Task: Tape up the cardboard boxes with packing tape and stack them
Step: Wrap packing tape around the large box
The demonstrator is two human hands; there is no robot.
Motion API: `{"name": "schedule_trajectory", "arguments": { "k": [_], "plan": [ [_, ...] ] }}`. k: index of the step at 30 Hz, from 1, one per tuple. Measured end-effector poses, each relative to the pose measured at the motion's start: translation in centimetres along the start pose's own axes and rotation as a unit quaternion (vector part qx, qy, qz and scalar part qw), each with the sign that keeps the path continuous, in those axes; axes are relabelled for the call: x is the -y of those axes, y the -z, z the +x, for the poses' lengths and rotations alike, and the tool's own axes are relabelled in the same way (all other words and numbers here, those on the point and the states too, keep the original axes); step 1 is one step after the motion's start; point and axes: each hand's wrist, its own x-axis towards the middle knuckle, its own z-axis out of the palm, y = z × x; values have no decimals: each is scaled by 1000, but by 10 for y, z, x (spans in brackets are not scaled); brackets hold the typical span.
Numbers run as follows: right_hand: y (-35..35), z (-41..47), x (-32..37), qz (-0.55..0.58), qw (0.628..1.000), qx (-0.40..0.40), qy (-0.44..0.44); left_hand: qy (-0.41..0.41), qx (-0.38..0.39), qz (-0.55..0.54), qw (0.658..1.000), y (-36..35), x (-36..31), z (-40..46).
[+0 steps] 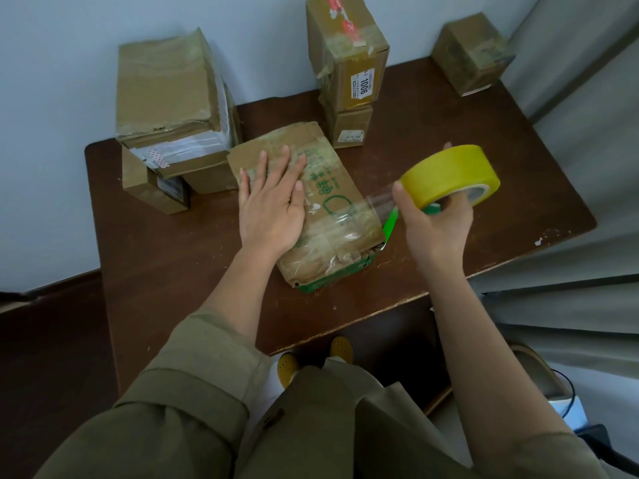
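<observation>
A flat cardboard box with green print lies in the middle of the brown table. My left hand rests flat on its top with the fingers straight. To the right, above the table, my right hand grips a yellow roll of packing tape. A clear strip of tape stretches from the roll down to the box's right edge.
A stack of taped boxes stands at the back left of the table. Two stacked boxes stand at the back middle, and a small box at the back right corner. A grey curtain hangs on the right.
</observation>
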Motion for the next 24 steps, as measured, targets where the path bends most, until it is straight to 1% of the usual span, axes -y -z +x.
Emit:
{"name": "schedule_trajectory", "arguments": {
  "k": [8,16,24],
  "plan": [
    [0,9,-7,-19,999,12,-26,-1,-13,-19,1000,0,2,-3],
    [0,13,-16,-25,998,0,-57,-1,-7,-21,1000,-1,0,0],
    [0,16,-28,-27,996,6,-82,0,-7,-18,1000,-1,0,-1]
  ]
}}
